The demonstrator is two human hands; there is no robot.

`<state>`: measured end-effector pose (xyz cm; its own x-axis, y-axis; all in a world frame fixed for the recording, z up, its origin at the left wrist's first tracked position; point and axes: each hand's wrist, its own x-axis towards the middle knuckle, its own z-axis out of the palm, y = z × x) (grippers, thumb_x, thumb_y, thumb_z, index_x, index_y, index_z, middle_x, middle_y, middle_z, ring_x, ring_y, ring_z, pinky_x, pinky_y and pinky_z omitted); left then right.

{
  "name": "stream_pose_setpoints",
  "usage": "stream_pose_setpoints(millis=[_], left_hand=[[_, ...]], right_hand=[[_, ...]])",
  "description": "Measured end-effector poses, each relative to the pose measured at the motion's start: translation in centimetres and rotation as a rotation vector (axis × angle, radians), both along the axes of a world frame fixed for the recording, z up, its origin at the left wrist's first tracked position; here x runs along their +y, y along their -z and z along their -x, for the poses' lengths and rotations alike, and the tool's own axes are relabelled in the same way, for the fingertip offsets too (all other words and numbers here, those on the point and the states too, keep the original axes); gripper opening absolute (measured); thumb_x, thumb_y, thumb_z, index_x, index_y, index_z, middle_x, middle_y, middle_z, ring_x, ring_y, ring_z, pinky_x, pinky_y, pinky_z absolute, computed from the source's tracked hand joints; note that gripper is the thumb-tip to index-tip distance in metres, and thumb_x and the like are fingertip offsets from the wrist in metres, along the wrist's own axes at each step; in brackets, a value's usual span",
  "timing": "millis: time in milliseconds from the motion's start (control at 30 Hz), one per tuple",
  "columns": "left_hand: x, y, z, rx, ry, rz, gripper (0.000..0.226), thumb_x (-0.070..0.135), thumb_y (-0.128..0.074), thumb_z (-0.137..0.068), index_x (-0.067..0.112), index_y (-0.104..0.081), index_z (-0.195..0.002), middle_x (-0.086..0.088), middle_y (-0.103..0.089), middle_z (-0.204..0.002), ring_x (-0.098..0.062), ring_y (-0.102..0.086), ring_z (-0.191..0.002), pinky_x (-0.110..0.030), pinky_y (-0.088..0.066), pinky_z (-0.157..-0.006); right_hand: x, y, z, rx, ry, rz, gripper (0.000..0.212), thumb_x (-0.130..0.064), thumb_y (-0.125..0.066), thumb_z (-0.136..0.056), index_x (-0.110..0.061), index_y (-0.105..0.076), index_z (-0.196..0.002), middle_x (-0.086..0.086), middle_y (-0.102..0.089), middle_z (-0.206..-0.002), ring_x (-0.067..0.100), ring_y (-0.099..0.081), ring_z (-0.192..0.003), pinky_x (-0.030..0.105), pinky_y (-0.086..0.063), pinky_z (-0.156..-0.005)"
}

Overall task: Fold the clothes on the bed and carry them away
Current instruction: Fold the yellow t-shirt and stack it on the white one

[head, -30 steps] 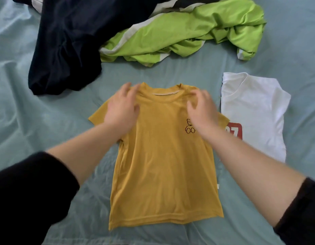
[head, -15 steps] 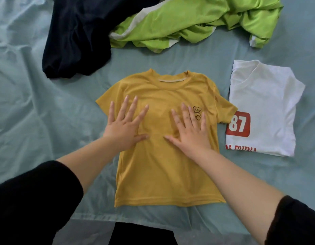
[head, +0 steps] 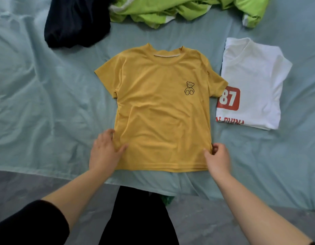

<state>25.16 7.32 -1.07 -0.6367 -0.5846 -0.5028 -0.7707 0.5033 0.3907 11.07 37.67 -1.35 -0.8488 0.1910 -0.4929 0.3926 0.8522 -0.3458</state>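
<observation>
A small yellow T-shirt (head: 160, 110) with a bear print lies flat, front up, on the pale blue bed sheet (head: 47, 96), its hem toward me. My left hand (head: 104, 152) grips the shirt's lower left side edge, thumb on top of the cloth. My right hand (head: 217, 158) pinches the lower right side edge between thumb and curled fingers. A folded white T-shirt (head: 255, 80) with a red "87" patch lies just right of the yellow one, its edge under the yellow sleeve.
A crumpled lime-green garment (head: 179, 9) and a dark navy garment (head: 75, 23) lie at the far side of the bed. The bed's near edge runs below the yellow shirt's hem, with grey floor (head: 215, 225) and my dark-clothed legs below it.
Both hands slid from the collar down over the chest, smoothing the shirt, to its lower side edges, which they now grip. The view tilted down toward the bed's edge.
</observation>
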Motion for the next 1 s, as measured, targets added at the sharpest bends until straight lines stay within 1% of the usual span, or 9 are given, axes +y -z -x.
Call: stream_pose_setpoints(millis=[100,233,333,467,533,767,867,933,1000], left_hand=[[2.1,0.0,-2.6,-0.068,-0.265,-0.180,0.039,0.043,-0.064,-0.088,0.019,-0.049,-0.114,0.002,-0.056,-0.097,-0.029,-0.059,-0.099,-0.036,-0.039,-0.071],[3.6,0.0,-4.1,-0.037,-0.484,-0.220,0.038,0.039,-0.066,-0.088,0.011,-0.057,-0.113,0.000,-0.060,-0.096,-0.021,-0.059,-0.086,-0.038,-0.045,-0.075],[4.0,0.0,-4.9,-0.001,-0.659,-0.349,0.030,0.029,-0.068,-0.089,0.002,-0.063,-0.101,-0.009,-0.069,-0.085,-0.023,-0.068,-0.077,-0.045,-0.055,-0.084],[3.6,-0.2,-5.5,0.087,-0.786,-0.471,0.017,0.015,-0.064,-0.092,-0.001,-0.062,-0.097,-0.006,-0.064,-0.076,-0.003,-0.065,-0.050,-0.015,-0.055,-0.052],[2.9,-0.3,-5.8,0.109,-0.815,-0.511,0.013,0.013,-0.061,-0.094,0.002,-0.061,-0.099,-0.006,-0.064,-0.077,0.001,-0.064,-0.047,-0.011,-0.052,-0.048],[0.3,0.1,-8.0,0.022,-0.723,-0.581,0.015,0.015,-0.055,-0.098,0.006,-0.060,-0.108,-0.003,-0.066,-0.088,0.000,-0.068,-0.055,-0.013,-0.056,-0.056],[0.4,0.0,-7.7,-0.042,-0.662,-0.543,0.017,0.016,-0.054,-0.098,0.002,-0.062,-0.104,-0.005,-0.066,-0.084,-0.008,-0.069,-0.061,-0.026,-0.058,-0.068],[0.5,-0.5,-7.1,-0.134,-0.495,-0.385,0.022,0.021,-0.056,-0.096,0.000,-0.065,-0.096,-0.011,-0.066,-0.081,-0.025,-0.066,-0.075,-0.041,-0.054,-0.080],[0.7,-1.3,-6.3,-0.245,-0.282,-0.146,0.028,0.032,-0.064,-0.090,0.005,-0.066,-0.098,-0.015,-0.067,-0.095,-0.033,-0.062,-0.092,-0.043,-0.048,-0.083]], right_hand=[[2.2,0.1,-1.5,-0.130,0.256,0.059,0.036,-0.024,-0.073,-0.081,-0.005,-0.059,-0.108,0.016,-0.063,-0.105,0.034,-0.060,-0.097,0.040,-0.046,-0.085],[4.0,0.1,-3.3,-0.257,0.359,0.259,0.019,-0.025,-0.069,-0.087,-0.011,-0.061,-0.078,0.016,-0.062,-0.082,0.025,-0.056,-0.070,0.032,-0.041,-0.066],[4.8,-0.4,-3.7,-0.304,0.374,0.330,0.014,-0.023,-0.067,-0.089,-0.013,-0.061,-0.083,0.008,-0.061,-0.079,0.012,-0.054,-0.059,0.023,-0.035,-0.053],[5.8,-0.8,-3.7,-0.382,0.484,0.478,0.016,-0.014,-0.065,-0.090,-0.017,-0.053,-0.079,-0.001,-0.063,-0.077,-0.001,-0.062,-0.049,0.022,-0.039,-0.055],[6.3,-0.9,-3.7,-0.403,0.532,0.528,0.017,-0.007,-0.065,-0.089,-0.014,-0.053,-0.080,0.002,-0.063,-0.077,-0.003,-0.062,-0.046,0.023,-0.045,-0.056],[7.9,-0.2,-5.0,-0.407,0.464,0.440,0.020,0.000,-0.069,-0.084,-0.010,-0.053,-0.077,0.009,-0.061,-0.075,0.012,-0.061,-0.062,0.013,-0.049,-0.043],[7.7,0.2,-5.6,-0.387,0.343,0.337,0.019,-0.005,-0.072,-0.083,-0.011,-0.055,-0.077,0.008,-0.062,-0.077,0.011,-0.058,-0.063,0.015,-0.048,-0.046],[7.1,0.0,-5.5,-0.385,0.275,0.311,0.020,-0.010,-0.075,-0.081,-0.012,-0.056,-0.077,0.008,-0.061,-0.078,0.012,-0.057,-0.063,0.022,-0.046,-0.053],[6.3,-0.4,-5.0,-0.373,0.216,0.275,0.026,-0.025,-0.079,-0.078,-0.015,-0.056,-0.077,0.004,-0.059,-0.076,0.014,-0.054,-0.066,0.026,-0.042,-0.059]])
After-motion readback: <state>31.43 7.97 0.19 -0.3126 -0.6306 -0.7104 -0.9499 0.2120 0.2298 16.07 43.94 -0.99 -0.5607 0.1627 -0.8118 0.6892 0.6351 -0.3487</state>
